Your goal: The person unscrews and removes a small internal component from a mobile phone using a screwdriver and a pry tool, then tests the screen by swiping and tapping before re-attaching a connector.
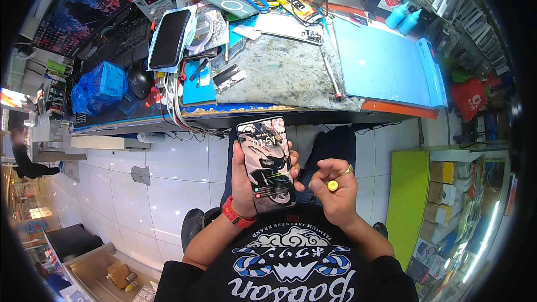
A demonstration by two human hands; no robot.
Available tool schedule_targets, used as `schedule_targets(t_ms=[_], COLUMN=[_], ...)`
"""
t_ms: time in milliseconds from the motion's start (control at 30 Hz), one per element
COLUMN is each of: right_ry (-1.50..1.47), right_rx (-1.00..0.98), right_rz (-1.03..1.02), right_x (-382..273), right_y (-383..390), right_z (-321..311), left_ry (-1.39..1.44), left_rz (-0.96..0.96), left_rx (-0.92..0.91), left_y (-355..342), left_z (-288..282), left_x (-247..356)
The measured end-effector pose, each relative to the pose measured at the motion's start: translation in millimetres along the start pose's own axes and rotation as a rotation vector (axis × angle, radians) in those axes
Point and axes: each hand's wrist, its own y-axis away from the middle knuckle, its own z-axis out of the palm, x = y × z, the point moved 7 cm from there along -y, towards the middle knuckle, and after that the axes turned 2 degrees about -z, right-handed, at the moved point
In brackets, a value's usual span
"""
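In my left hand (pixel 241 185) is a smartphone (pixel 269 162), held upright over my lap with fingers wrapped round both long edges. Its screen is lit and displays a motorcycle picture behind a clock. Just right of it, my right hand (pixel 339 200) is closed with the fingers curled. Between thumb and fingers a round yellow end (pixel 333 185) of a small object pokes out; the rest of that object is hidden in the hand, so its kind cannot be told. The right hand is apart from the phone.
Ahead stands a cluttered workbench (pixel 268 78). It carries another phone (pixel 170 38), a blue mat (pixel 380 67), a screwdriver (pixel 331 75), a phone frame (pixel 291 28), a mouse (pixel 140 81) and two blue bottles (pixel 404 19). Cables (pixel 174 100) hang at its front edge.
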Motion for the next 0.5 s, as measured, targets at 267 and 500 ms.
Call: schedule_targets(t_ms=[267, 500], right_ry=[0.002, -0.002], right_rx=[-0.004, -0.012], right_rz=[0.0, 0.009], right_x=[-0.3, -1.3], right_y=[-0.1, -0.3], right_z=[-0.1, 0.8], left_ry=[-0.029, -0.041], left_rz=[-0.01, -0.012], left_rx=[0.037, 0.044], left_y=[1.3, 1.8], left_z=[0.7, 2.4], left_x=[-1.0, -2.1])
